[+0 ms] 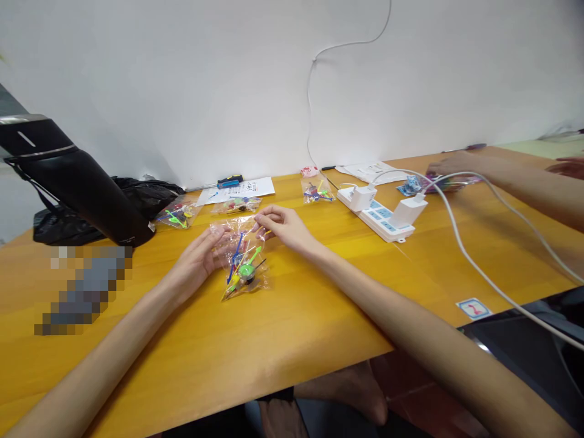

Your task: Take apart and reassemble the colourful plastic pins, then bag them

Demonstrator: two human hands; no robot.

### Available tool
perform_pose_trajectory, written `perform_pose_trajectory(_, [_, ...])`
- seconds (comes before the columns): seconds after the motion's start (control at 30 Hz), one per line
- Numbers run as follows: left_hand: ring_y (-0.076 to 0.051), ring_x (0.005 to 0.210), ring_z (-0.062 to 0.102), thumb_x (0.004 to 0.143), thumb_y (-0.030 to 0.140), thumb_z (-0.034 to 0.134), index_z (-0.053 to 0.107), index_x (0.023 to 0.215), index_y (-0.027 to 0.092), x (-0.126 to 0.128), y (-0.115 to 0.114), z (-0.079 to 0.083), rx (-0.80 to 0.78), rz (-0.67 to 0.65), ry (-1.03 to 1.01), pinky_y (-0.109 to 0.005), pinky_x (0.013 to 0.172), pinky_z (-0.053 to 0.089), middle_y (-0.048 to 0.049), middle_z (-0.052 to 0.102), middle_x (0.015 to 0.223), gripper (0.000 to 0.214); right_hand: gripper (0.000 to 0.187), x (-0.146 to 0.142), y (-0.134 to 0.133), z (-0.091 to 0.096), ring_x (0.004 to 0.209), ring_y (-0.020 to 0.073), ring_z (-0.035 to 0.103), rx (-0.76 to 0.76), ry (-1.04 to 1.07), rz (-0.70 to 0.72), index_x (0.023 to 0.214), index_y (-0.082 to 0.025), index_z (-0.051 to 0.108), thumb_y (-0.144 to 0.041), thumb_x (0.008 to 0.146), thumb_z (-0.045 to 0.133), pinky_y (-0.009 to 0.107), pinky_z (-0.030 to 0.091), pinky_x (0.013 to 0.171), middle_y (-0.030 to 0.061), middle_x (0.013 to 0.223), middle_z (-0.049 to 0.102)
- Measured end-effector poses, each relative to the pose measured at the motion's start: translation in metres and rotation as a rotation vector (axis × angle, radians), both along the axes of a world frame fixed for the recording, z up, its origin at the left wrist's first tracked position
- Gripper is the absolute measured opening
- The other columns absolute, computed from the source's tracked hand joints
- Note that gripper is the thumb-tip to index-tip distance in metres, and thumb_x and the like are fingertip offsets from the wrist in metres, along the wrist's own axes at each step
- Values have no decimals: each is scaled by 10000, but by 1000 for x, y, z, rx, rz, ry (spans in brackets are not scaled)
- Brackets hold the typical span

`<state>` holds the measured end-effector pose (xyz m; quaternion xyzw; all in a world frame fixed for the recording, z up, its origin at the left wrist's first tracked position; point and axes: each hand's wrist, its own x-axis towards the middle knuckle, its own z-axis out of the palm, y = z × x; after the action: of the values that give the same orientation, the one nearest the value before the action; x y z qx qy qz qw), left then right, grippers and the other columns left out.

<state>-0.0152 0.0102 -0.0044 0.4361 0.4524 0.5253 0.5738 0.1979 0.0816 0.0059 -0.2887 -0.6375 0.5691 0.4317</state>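
A small clear plastic bag (pixel 245 267) hangs between my hands, just above the table. Inside show green, blue and yellow plastic parts and thin dark sticks; their exact kind is hard to make out. My left hand (pixel 201 258) grips the bag's upper left side between thumb and fingers. At the top right corner, my right hand (pixel 285 228) pinches the plastic. Behind them lie similar bags of parts: one at the left (pixel 177 214), one in the middle (pixel 237 205) and one farther right (pixel 318 190).
A black bottle (pixel 86 179) stands at the left before a black plastic bag (pixel 148 191). A screwdriver (pixel 230 181) rests on white paper (pixel 260 185). At the right are a white power strip (pixel 381 218), looping white cables (pixel 456 234) and another person's hand (pixel 451 164).
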Motion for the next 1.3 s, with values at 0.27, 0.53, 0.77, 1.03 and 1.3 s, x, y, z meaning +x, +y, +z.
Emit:
perform_pose_trajectory(0.27, [-252,1136,722,774,327,861,603,1318,265,4,-7,-11,-29,-192,139,-340,1000,570,-96,721,1293,606,95,1,8,-2,762,128,697,-87,68,-87,891,-187,641,-260,949,658,271,595,761,21,856,742])
perform_pose_trajectory(0.53, [-253,1221,668,778,362,853,664,1220,231,3,2,-10,71,-9,73,-353,1037,552,-81,682,1351,497,379,-5,-3,-6,878,162,713,-152,-61,119,1159,-188,617,-432,900,744,342,609,884,79,1128,698])
perform_pose_trajectory(0.77, [-238,1191,666,789,376,840,684,1165,214,5,3,-11,71,18,27,-353,1038,534,-74,698,1293,438,409,-7,-11,-11,846,150,697,-37,-104,136,1154,-182,638,-369,834,809,315,605,832,54,1102,704])
perform_pose_trajectory(1.03, [-222,1103,693,862,403,714,700,1030,171,6,4,-6,-19,99,-56,-369,1035,537,-90,714,1219,286,299,3,8,-11,807,135,689,-137,-23,-41,1070,-188,655,-321,838,790,273,591,776,46,1030,737])
perform_pose_trajectory(1.3, [-240,1057,721,898,389,667,669,1071,136,8,3,-5,-27,83,-29,-426,1082,513,-129,718,1199,307,214,8,20,-10,745,112,630,-182,83,-117,975,-204,661,-292,785,702,227,526,706,-21,881,691])
